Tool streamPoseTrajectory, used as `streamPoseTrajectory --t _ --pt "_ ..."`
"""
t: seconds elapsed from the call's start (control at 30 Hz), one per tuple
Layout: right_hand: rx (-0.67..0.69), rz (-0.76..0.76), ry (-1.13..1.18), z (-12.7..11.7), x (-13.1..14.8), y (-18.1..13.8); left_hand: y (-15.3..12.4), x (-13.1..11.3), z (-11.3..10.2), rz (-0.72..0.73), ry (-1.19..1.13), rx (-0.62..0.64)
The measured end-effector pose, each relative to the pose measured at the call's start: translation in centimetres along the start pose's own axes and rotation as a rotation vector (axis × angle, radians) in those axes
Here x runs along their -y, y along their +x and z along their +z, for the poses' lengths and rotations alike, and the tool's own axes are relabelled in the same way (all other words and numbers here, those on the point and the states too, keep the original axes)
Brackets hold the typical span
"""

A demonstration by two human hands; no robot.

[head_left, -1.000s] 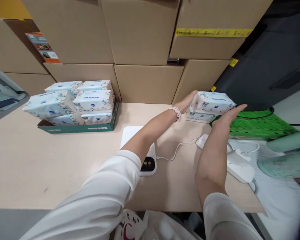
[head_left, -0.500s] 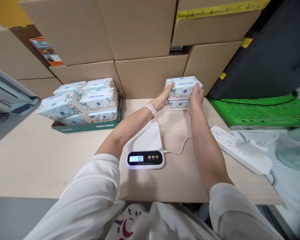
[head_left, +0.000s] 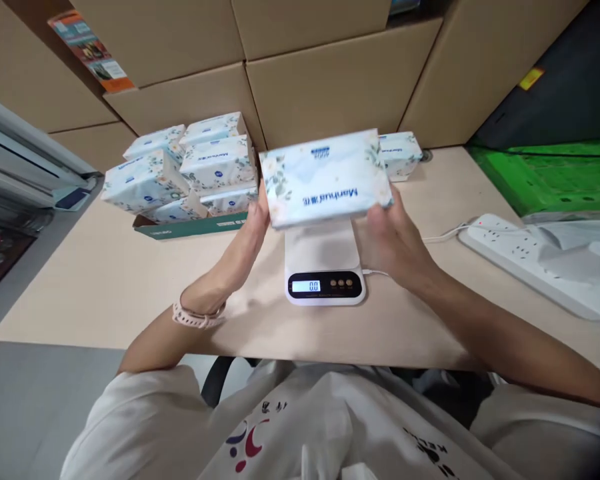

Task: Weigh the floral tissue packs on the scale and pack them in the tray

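Note:
A floral, pale-blue tissue pack (head_left: pixel 327 177) is held up between my two hands, over a white digital scale (head_left: pixel 324 247). My left hand (head_left: pixel 253 230) presses on the pack's left end, and my right hand (head_left: pixel 395 233) grips its right end, slightly blurred. The scale's display (head_left: pixel 306 286) reads 0.0, and the held pack hides the back of its plate. Behind the held pack, at the right, another tissue pack (head_left: pixel 401 155) lies on the table near the cardboard boxes. A green tray (head_left: pixel 190 228) to the left holds several stacked tissue packs (head_left: pixel 217 161).
Cardboard boxes (head_left: pixel 340 77) form a wall along the table's back. A white power strip (head_left: pixel 535 257) sits at the right, with a cable (head_left: pixel 445 236) running towards the scale. Beyond it is a green plastic pallet (head_left: pixel 565 183). The table's front edge is close to my body.
My hands have lifted the upper tissue pack off the one beneath and brought it left and nearer, over the scale. The lower pack stays behind. The view has tilted and shifted.

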State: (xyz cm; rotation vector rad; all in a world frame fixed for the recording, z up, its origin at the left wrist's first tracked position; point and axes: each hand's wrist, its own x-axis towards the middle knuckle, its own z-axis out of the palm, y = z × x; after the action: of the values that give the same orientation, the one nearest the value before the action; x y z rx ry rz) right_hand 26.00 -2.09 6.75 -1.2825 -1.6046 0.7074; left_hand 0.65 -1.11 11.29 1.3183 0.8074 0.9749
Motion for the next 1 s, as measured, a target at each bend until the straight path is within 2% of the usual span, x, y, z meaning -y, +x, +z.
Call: streamPoseTrajectory --t 0.07,0.17,0.27,0.37,0.47,0.57,0.7,0.83,1.0 --pt "0.079 0.059 -0.029 0.5 -0.5 -2.4 -1.3 2.2 -0.9 0.026 0.127 0.055" --pt "0.162 0.107 -0.059 1.0 -1.5 -3.9 -1.5 4.7 -1.7 0.026 0.225 0.141" --pt "0.186 0.143 -0.071 1.3 -2.3 -4.0 -1.2 5.7 -1.7 0.026 0.247 0.191" --pt "0.161 0.114 -0.074 1.7 -3.2 -4.0 -1.2 6.2 -1.7 0.045 0.248 0.188" --pt "0.072 0.083 -0.024 1.9 -4.6 -4.2 -1.6 7.0 -2.2 0.026 0.285 0.116" --pt "-0.123 0.027 0.062 1.6 -6.1 -4.5 -2.3 7.8 -3.0 -0.024 0.301 -0.021" --pt "-0.328 -0.026 0.139 0.9 -7.2 -4.5 -2.4 8.2 -4.1 -0.109 0.151 -0.133" --pt "-0.331 0.085 0.202 0.8 -7.2 -4.6 -1.8 8.3 -4.7 -0.234 -0.05 -0.176" --pt "-0.257 0.138 0.22 1.2 -6.9 -4.9 -1.7 8.1 -4.3 -0.246 -0.13 -0.193"
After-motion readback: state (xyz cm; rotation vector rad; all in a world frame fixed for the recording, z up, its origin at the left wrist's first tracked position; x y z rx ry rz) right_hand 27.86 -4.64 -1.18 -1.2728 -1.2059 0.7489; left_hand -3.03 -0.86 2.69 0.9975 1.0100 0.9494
